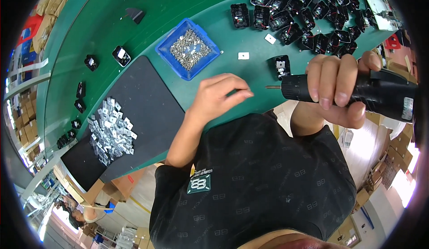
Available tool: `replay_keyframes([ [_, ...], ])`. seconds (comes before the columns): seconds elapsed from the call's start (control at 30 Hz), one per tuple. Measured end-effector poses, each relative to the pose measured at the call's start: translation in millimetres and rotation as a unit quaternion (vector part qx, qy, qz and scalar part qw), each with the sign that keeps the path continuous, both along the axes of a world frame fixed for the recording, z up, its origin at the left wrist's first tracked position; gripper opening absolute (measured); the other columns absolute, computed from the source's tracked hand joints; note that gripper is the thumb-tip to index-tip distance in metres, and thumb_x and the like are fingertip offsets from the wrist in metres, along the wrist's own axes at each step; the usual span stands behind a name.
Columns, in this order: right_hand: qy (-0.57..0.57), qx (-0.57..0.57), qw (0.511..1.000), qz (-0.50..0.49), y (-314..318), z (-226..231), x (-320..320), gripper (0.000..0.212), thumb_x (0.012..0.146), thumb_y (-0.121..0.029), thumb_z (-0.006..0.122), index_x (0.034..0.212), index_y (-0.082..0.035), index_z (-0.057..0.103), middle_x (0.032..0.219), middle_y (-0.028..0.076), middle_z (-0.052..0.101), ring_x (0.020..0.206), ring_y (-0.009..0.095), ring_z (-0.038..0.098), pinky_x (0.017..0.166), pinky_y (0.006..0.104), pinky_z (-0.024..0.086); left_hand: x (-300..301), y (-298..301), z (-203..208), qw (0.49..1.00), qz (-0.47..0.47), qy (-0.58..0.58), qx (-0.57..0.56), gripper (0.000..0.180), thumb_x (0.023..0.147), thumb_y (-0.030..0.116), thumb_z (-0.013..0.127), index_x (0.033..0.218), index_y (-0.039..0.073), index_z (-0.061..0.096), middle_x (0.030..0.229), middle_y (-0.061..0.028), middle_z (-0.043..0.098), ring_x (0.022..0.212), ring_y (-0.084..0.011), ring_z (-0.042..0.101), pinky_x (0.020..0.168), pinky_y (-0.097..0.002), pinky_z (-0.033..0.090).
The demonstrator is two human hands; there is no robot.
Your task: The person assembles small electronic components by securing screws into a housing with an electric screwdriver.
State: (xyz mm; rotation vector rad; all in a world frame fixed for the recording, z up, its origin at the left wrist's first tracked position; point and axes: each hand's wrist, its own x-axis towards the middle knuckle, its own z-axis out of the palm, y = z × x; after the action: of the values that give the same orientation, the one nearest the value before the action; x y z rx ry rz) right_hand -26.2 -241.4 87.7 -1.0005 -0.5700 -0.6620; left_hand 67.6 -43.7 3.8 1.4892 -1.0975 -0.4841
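My right hand [342, 83] is wrapped around a black electric screwdriver [384, 94], its metal bit pointing left. Just left of the bit tip is my left hand [221, 94], thumb and forefinger pinched together; anything between them is too small to make out. Beyond the screwdriver's nose sits a small black housing [282, 67] with a metal plate in it. Two loose metal plates, one nearer [243, 56] and one farther [270, 38], lie on the green table [214, 30]. A blue tray [161, 48] of small metal screws stands past my left hand.
Many black housings with wires [308, 18] crowd the far right. At left, a pile of metal plates [111, 130] lies on a dark mat [149, 101]. Several more housings [121, 56] sit on a green surface beyond. Another person [80, 215] is at lower left.
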Motion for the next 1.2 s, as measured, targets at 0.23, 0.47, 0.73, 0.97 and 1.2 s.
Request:
replay_keyframes([
  [0.23, 0.041, 0.023, 0.998, 0.040, 11.2, -8.0, 4.8, 0.074, 0.086, -0.022, 0.063, 0.143, -0.006, 0.019, 0.079, 0.004, 0.053, 0.058, 0.015, 0.052, 0.057, 0.0295, 0.046, -7.7, -5.2, -3.6, 0.994, 0.018, -0.064, -0.091, 0.018, 0.069, 0.014, 0.079, 0.076, 0.005, 0.064, 0.074, -0.0049, 0.065, 0.063, -0.0197, 0.063, 0.056, -0.0296, 0.050],
  [0.47, 0.023, 0.015, 0.999, 0.032, 13.0, -9.8, 3.3, 0.074, 0.086, -0.023, 0.064, 0.142, -0.006, 0.019, 0.079, 0.004, 0.052, 0.059, 0.015, 0.053, 0.057, 0.0297, 0.046, -4.0, -6.4, -4.4, 0.991, 0.023, -0.100, -0.091, 0.022, 0.068, 0.017, 0.080, 0.074, 0.005, 0.063, 0.072, -0.0054, 0.064, 0.062, -0.0204, 0.062, 0.055, -0.0308, 0.049],
  [0.73, 0.032, 0.019, 0.999, 0.029, 14.5, -15.3, 6.5, 0.074, 0.085, -0.024, 0.065, 0.142, -0.006, 0.021, 0.076, 0.003, 0.053, 0.056, 0.015, 0.052, 0.055, 0.0292, 0.046, -3.5, -6.5, -1.1, 0.989, 0.019, -0.121, -0.084, 0.019, 0.069, 0.015, 0.079, 0.074, 0.004, 0.064, 0.073, -0.0061, 0.063, 0.063, -0.0215, 0.062, 0.056, -0.0318, 0.049],
  [0.97, 0.009, 0.002, 0.999, 0.053, 10.2, -16.3, 7.0, 0.072, 0.086, -0.022, 0.065, 0.142, -0.008, 0.021, 0.078, 0.003, 0.055, 0.057, 0.015, 0.054, 0.055, 0.0295, 0.047, -6.1, -8.3, -0.9, 0.988, 0.032, -0.124, -0.088, 0.016, 0.072, 0.012, 0.076, 0.075, 0.003, 0.064, 0.074, -0.0062, 0.063, 0.064, -0.0224, 0.062, 0.057, -0.0323, 0.050],
  [1.2, -0.072, -0.023, 0.996, 0.044, 9.2, -15.6, 10.7, 0.061, 0.087, -0.021, 0.065, 0.135, -0.010, 0.028, 0.079, 0.002, 0.057, 0.059, 0.013, 0.057, 0.054, 0.0257, 0.050, -8.4, -9.9, -0.1, 0.990, 0.019, -0.117, -0.080, 0.013, 0.073, 0.005, 0.073, 0.082, 0.001, 0.064, 0.079, -0.0082, 0.067, 0.068, -0.0202, 0.066, 0.057, -0.0274, 0.052],
])
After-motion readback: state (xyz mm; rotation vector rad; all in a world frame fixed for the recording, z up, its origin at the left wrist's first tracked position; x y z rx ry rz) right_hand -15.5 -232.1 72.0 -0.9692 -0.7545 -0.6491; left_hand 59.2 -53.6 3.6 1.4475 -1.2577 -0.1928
